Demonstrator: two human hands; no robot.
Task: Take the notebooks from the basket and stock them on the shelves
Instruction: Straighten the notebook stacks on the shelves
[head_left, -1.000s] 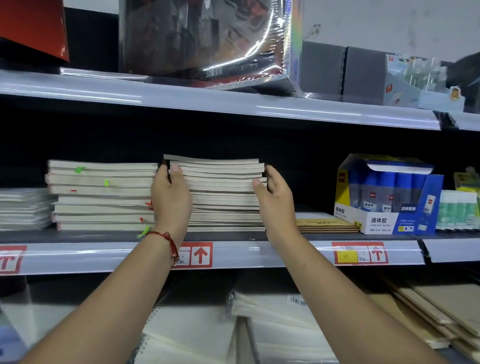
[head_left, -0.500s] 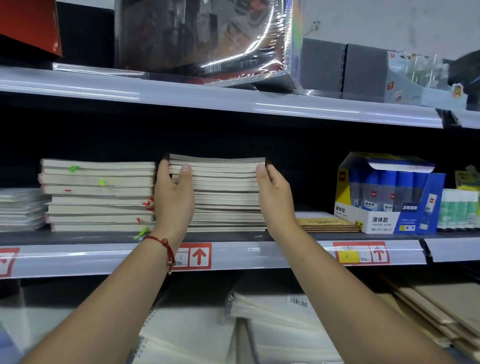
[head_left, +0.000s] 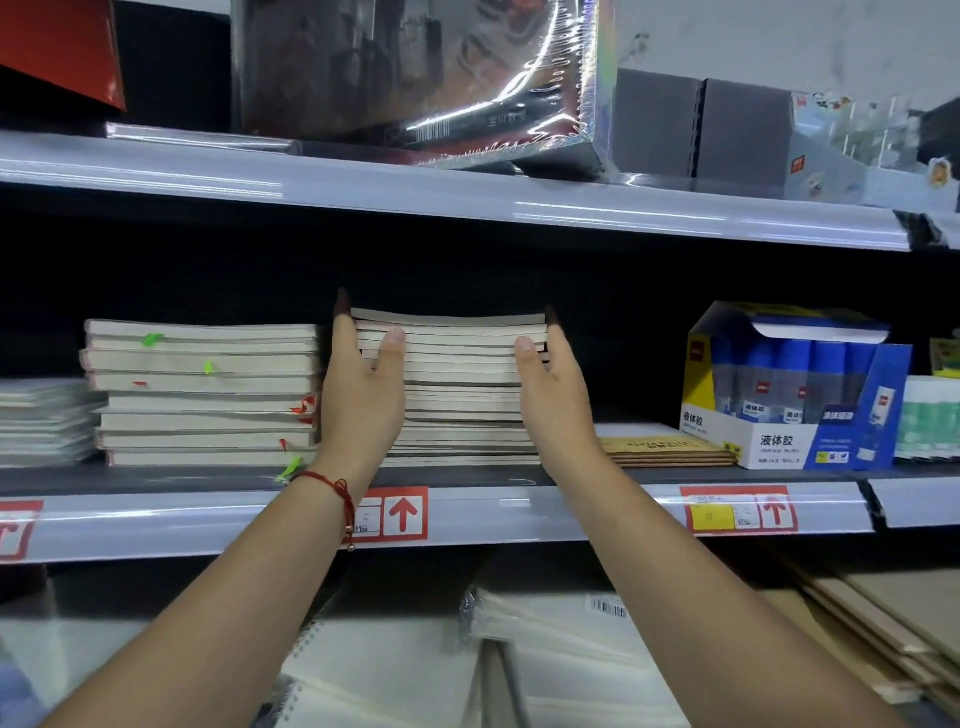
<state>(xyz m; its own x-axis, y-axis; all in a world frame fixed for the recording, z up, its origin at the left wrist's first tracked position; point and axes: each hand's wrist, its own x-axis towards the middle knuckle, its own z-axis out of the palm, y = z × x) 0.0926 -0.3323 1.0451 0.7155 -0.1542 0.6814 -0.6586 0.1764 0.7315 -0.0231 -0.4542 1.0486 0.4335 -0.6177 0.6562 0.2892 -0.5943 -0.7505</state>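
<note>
Notebooks (head_left: 202, 389) piled at left on the shelf (head_left: 519, 519). Left hand (head_left: 363, 400) flat against middle stack (head_left: 462, 395), fingers straight, thumb on its front. Right hand (head_left: 553, 400) likewise opposite; fingertips apparently behind, hidden. Glue box (head_left: 795, 395) further right.

Upper level: a large shrink-wrapped box (head_left: 415, 78) stands beside two grey boxes (head_left: 696, 130), with a red item (head_left: 57, 47) at far left. Middle level, right side: a blue and yellow carton of liquid glue bottles (head_left: 789, 387) stands open, a thin stack of brown booklets (head_left: 667, 451) just to its left and green-labelled glue sticks (head_left: 930, 418) to its right. Red arrow price tags (head_left: 397, 514) are fixed to the front rail, and plastic-wrapped spiral pads (head_left: 395, 670) and brown paper sheets (head_left: 883, 629) lie on the level below.
</note>
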